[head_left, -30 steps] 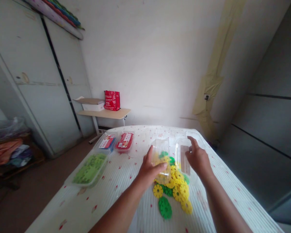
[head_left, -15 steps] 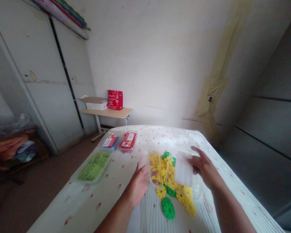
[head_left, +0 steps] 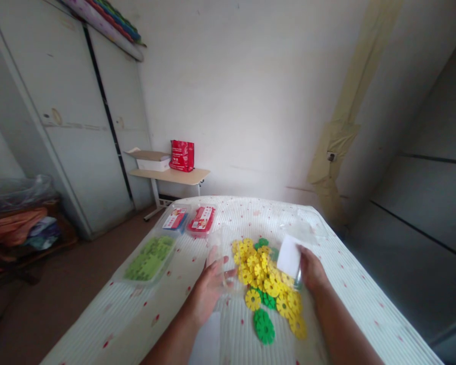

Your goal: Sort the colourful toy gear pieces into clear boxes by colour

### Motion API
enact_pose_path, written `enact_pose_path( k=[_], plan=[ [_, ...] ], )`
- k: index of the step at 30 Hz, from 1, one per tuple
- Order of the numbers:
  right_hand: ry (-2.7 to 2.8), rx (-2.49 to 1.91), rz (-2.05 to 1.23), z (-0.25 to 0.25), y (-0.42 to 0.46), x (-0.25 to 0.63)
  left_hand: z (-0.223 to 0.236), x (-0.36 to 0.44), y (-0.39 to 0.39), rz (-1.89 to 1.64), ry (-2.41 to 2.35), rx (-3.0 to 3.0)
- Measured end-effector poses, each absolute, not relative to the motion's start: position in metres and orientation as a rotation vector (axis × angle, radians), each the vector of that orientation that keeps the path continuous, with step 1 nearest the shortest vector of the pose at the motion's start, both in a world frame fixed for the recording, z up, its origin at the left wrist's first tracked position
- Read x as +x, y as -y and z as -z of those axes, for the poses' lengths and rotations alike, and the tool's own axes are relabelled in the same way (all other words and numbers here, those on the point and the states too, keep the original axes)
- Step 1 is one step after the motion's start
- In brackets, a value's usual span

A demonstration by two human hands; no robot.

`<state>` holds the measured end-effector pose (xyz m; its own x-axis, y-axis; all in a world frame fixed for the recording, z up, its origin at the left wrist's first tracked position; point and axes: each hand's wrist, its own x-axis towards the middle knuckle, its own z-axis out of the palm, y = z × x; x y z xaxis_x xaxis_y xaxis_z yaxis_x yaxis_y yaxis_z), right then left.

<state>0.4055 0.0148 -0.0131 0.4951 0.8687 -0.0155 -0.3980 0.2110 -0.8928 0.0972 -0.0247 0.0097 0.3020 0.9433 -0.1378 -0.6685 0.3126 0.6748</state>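
Note:
A heap of yellow flower-shaped plastic discs [head_left: 266, 271] lies on the tablecloth between my hands, with a few green discs [head_left: 264, 327] among and in front of it. My left hand [head_left: 211, 286] is to the left of the heap, fingers around a clear plastic box [head_left: 225, 248] tilted on its side; its outline is faint. On the right, my right hand [head_left: 313, 269] grips another clear plastic container bearing a white label [head_left: 289, 256], held over the heap's right edge. Whether that one is a box or a lid I cannot tell.
Boxes of light green [head_left: 148, 258], red [head_left: 202, 220] and blue [head_left: 176, 219] pieces stand at the table's left. Clear plastic [head_left: 306, 228] lies at the back right. A white sheet [head_left: 207, 339] is under my left forearm. Behind, a small table [head_left: 175, 176] holds a red bag [head_left: 182, 155].
My left hand and its clear box have moved left, off the heap. The labelled container in my right hand has tilted, and that hand has shifted its grip lower. More of the discs show.

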Motion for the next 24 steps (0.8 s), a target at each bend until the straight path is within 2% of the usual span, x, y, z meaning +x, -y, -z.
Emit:
enact_pose_path(
  k=[15,19,24],
  plan=[
    [0.75,-0.943,-1.373,-0.011,-0.003,0.305,-0.006,0.059,0.033,-1.13,-0.483,0.547],
    [0.703,-0.944,-1.36,-0.019,0.0,0.311,-0.005,0.059,0.033,-1.141,-0.457,0.579],
    [0.683,-0.963,-1.164,-0.025,0.004,0.33,-0.004,0.059,0.031,-1.131,-0.365,0.611]
  ],
)
